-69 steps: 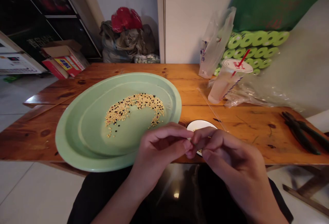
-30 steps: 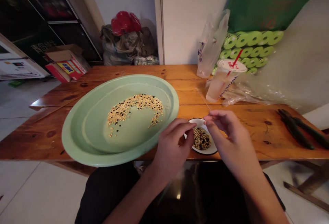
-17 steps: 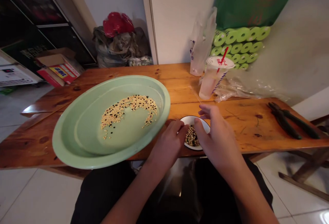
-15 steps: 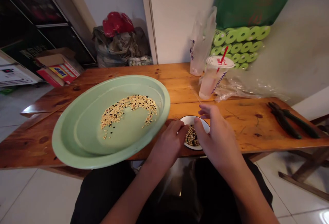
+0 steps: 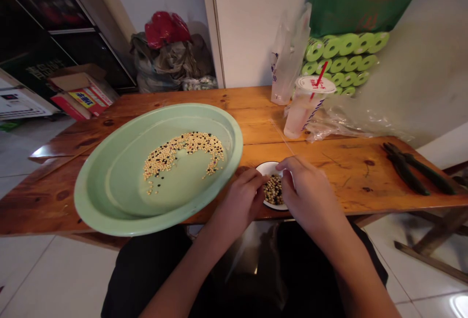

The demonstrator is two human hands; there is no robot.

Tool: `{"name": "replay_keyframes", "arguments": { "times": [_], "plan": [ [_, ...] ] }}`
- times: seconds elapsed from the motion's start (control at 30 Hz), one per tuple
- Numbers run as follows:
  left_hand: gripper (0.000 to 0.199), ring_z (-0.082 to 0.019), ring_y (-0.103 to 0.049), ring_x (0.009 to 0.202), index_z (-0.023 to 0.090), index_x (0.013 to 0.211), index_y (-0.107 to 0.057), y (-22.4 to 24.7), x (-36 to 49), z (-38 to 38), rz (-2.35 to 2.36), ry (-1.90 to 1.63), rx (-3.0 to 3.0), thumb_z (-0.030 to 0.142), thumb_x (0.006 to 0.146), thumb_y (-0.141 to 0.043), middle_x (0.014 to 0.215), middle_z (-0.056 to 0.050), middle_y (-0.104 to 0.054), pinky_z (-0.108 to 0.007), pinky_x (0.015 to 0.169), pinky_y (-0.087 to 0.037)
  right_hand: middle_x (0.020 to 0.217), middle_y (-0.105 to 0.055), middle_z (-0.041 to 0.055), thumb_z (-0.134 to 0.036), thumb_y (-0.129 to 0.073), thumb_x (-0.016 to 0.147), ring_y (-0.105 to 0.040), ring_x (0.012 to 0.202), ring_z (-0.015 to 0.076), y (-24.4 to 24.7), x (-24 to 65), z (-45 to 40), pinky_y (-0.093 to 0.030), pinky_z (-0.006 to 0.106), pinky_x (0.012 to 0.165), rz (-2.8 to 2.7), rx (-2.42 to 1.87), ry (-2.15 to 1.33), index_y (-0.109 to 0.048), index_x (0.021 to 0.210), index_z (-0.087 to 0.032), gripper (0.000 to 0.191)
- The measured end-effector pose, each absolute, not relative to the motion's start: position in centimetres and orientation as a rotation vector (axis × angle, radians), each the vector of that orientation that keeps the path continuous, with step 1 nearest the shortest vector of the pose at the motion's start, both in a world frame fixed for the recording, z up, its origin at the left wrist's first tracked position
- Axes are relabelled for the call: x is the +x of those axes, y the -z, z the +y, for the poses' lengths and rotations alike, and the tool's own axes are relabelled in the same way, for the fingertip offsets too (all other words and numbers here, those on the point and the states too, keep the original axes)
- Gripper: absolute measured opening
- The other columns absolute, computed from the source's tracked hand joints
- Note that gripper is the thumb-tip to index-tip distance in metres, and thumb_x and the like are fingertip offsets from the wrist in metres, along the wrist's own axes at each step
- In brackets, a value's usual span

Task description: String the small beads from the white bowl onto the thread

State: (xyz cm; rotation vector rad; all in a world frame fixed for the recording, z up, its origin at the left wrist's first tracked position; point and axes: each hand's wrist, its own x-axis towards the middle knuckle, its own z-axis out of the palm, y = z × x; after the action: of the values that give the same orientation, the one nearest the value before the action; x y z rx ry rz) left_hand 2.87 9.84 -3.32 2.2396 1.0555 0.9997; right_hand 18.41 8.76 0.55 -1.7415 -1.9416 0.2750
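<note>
Beads point(image 5: 273, 189) in the White Dish point(image 5: 268, 167): Fingertip Handling

Fine finger work is carried out directly above the dish, which is set on the wooden desk point(image 5: 351, 157) near its front edge, to the right of the green basin point(image 5: 120, 177).

For good handling, the fingertips should be held low and inside the line of the rim, so that any dropped bead is caught by the dish. Single beads are best lifted from the top of the heap between thumb and index finger. Light pressure is advised, since a small round piece is likely to slip out if squeezed hard. The rim should not be leaned on by either wrist, as the dish could be tipped.

The left grip point(image 5: 242, 192) is placed at the left side of the dish, its thumb and fingers drawn together beside the heap; whether a bead is pinched cannot be told. The right grip point(image 5: 307, 189) is curled over the right side, its index finger extended toward the far rim; its contents cannot be confirmed either.

The beads are small, rounded and mixed: pale cream to tan, with dark pieces scattered throughout. White wall is exposed behind them, edged by a dark rim. In the basin, a second batch point(image 5: 199, 141), pale and black, is spread in a curved band.
</note>
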Motion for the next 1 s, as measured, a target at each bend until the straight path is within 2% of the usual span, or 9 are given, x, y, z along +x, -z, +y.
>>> {"name": "replay_keyframes", "arguments": {
  "times": [0.2, 0.37, 0.47, 0.63, 0.83, 1.0],
  "plan": [
    [0.025, -0.017, -0.065, 0.084, 0.014, 0.103, -0.07, 2.8, 3.3, 9.6, 1.093, -1.257, 2.121, 0.002, 0.087, -0.054, 0.092, -0.007, -0.067, -0.03, 0.077, -0.054, 0.096, -0.07, 0.0183, -0.009, -0.044, 0.081, -0.066, 0.091, 0.034, -0.3, 18.7, 9.0, -0.045, 0.049, 0.083, -1.986, -1.703, -0.388, -0.067, 0.089, -0.014, 0.025],
    [0.021, -0.014, -0.066, 0.085, 0.015, 0.099, -0.07, 2.4, 3.4, 9.1, 1.106, -1.444, 1.992, 0.004, 0.087, -0.058, 0.092, -0.006, -0.07, -0.027, 0.077, -0.055, 0.075, -0.07, 0.0059, -0.014, -0.047, 0.087, -0.066, 0.071, 0.0219, -0.7, 18.4, 8.7, -0.049, 0.033, 0.067, -2.019, -1.555, -0.639, -0.064, 0.08, -0.019, 0.02],
    [0.021, -0.014, -0.066, 0.086, 0.018, 0.098, -0.072, 1.9, 3.4, 8.6, 1.079, -1.53, 1.828, 0.005, 0.086, -0.061, 0.093, -0.005, -0.07, -0.027, 0.079, -0.056, 0.073, -0.067, 0.0017, -0.017, -0.047, 0.091, -0.062, 0.068, 0.0174, -1.4, 18.3, 8.4, -0.047, 0.028, 0.064, -1.998, -1.453, -0.739, -0.06, 0.078, -0.02, 0.019],
    [0.028, -0.01, -0.069, 0.084, 0.021, 0.107, -0.07, 0.6, 3.5, 7.4, 0.97, -1.625, 1.291, 0.008, 0.083, -0.067, 0.09, -0.001, -0.071, -0.02, 0.077, -0.059, 0.067, -0.057, -0.0011, -0.026, -0.045, 0.097, -0.054, 0.065, 0.0145, -3.0, 18.2, 7.4, -0.042, 0.027, 0.061, -1.849, -1.316, -0.795, -0.054, 0.072, -0.021, 0.027],
    [0.034, -0.008, -0.071, 0.084, 0.024, 0.106, -0.071, -0.2, 3.0, 7.0, 0.867, -1.651, 1.092, 0.004, 0.078, -0.071, 0.088, 0.002, -0.074, -0.016, 0.078, -0.059, 0.07, -0.056, -0.0023, -0.016, -0.045, 0.095, -0.052, 0.065, 0.0117, -3.9, 17.2, 6.2, -0.041, 0.025, 0.061, -1.839, -1.117, -0.882, -0.051, 0.072, -0.021, 0.024],
    [0.034, -0.006, -0.071, 0.085, 0.025, 0.106, -0.071, -0.1, 2.7, 6.8, 0.821, -1.647, 1.061, 0.003, 0.08, -0.071, 0.088, 0.004, -0.075, -0.012, 0.079, -0.058, 0.074, -0.057, -0.0009, -0.015, -0.044, 0.095, -0.055, 0.07, 0.013, -3.8, 17.0, 6.2, -0.043, 0.026, 0.065, -1.834, -1.073, -0.911, -0.054, 0.077, -0.02, 0.022]
  ]
}}
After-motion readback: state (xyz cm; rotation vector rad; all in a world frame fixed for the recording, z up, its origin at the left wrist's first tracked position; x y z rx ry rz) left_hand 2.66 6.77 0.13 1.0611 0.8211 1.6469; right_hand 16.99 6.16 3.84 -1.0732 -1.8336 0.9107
